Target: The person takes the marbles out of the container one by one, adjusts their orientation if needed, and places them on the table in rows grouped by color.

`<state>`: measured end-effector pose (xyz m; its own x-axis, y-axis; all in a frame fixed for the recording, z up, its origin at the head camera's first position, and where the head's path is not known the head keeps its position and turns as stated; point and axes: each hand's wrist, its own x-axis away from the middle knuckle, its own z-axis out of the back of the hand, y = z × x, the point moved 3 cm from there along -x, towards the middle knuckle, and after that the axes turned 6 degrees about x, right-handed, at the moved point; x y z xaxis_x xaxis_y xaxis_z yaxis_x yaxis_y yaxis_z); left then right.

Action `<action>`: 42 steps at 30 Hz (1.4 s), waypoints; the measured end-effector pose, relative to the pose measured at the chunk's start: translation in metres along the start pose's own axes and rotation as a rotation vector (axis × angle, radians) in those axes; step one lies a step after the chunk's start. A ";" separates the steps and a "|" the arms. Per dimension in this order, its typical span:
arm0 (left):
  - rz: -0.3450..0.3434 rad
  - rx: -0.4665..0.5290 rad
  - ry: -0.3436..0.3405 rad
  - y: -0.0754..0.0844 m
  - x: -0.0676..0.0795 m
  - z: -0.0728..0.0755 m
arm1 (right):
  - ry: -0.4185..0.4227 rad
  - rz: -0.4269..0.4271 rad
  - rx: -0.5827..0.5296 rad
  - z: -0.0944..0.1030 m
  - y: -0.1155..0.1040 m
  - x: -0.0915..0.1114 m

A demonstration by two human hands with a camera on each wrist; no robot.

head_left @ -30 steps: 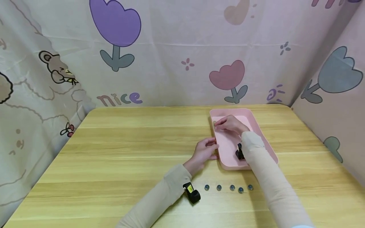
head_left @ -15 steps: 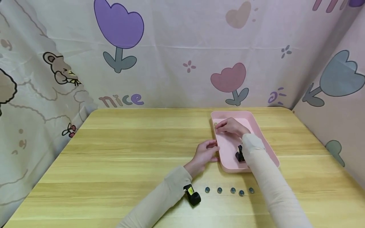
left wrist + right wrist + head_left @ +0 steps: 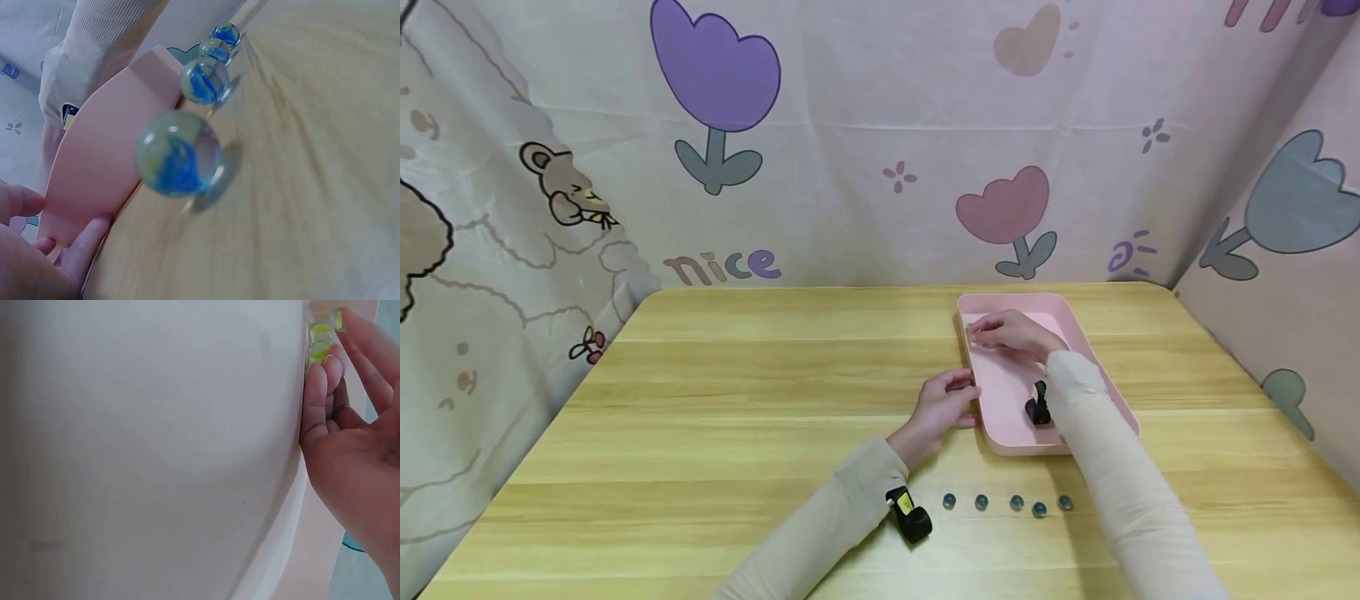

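Note:
The pink tray (image 3: 1003, 392) lies toward the right of the table. My left hand (image 3: 938, 410) touches its left side; in the left wrist view the fingers (image 3: 81, 250) rest against the outer wall. My right hand (image 3: 1015, 332) is inside the tray, at its far left part. In the right wrist view the fingers curl around small clear marbles with yellow-green swirls (image 3: 320, 351), beside the tray wall; one marble (image 3: 339, 320) sits at an upper fingertip. Several blue-swirled glass marbles (image 3: 1017, 502) lie in a loose row in front of the tray, the nearest one (image 3: 178, 153) large in the left wrist view.
The wooden table (image 3: 775, 375) reaches back to a patterned curtain (image 3: 835, 167), with another stretch of curtain on each side. A black wrist camera (image 3: 912, 517) is on the left sleeve, and a second one (image 3: 1038, 404) hangs over the tray from the right sleeve.
The head view has shifted slightly, so everything sits a little lower and farther right. Both hands stay nearly where they were, with only a slight movement of the right fingers and wrist.

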<state>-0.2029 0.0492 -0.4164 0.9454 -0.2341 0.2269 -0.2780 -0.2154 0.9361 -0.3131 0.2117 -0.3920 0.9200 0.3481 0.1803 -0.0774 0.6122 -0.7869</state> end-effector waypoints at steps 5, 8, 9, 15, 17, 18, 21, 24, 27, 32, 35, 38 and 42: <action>0.004 0.005 -0.005 -0.001 0.002 -0.001 | 0.019 -0.022 -0.020 0.004 0.005 0.003; 0.005 0.003 0.004 -0.002 0.002 -0.001 | 0.016 -0.032 -0.016 0.007 0.006 0.005; 0.004 0.003 0.006 -0.002 0.002 0.000 | 0.009 -0.027 -0.022 0.008 0.005 0.006; 0.000 0.000 0.009 0.000 0.001 0.000 | -0.029 0.018 -0.098 0.014 -0.004 0.009; 0.004 -0.004 0.013 -0.001 0.001 0.000 | -0.028 0.024 -0.104 0.017 -0.008 0.012; 0.007 -0.005 0.016 -0.001 0.001 -0.001 | -0.023 0.023 -0.099 0.019 -0.011 0.013; 0.015 -0.010 0.026 -0.002 0.001 -0.001 | 0.005 0.035 -0.074 0.023 -0.019 0.017; 0.019 -0.017 0.031 -0.002 0.000 -0.001 | 0.045 0.043 -0.039 0.027 -0.028 0.020; 0.021 -0.014 0.033 -0.002 -0.001 0.000 | 0.081 0.025 -0.011 0.032 -0.031 0.024; 0.021 -0.007 0.035 -0.001 -0.001 0.000 | 0.124 0.013 0.024 0.039 -0.034 0.031; 0.010 -0.011 0.031 0.000 -0.002 0.000 | 0.160 0.030 0.068 0.042 -0.038 0.039; 0.012 -0.007 0.029 0.001 -0.002 -0.001 | 0.205 0.038 0.103 0.044 -0.043 0.051; 0.024 -0.009 0.040 0.000 -0.001 0.000 | 0.240 0.050 0.085 0.044 -0.048 0.065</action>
<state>-0.2035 0.0498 -0.4168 0.9445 -0.2008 0.2601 -0.2997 -0.2018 0.9324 -0.2665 0.2361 -0.3166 0.9783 0.2070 -0.0111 -0.1480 0.6596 -0.7369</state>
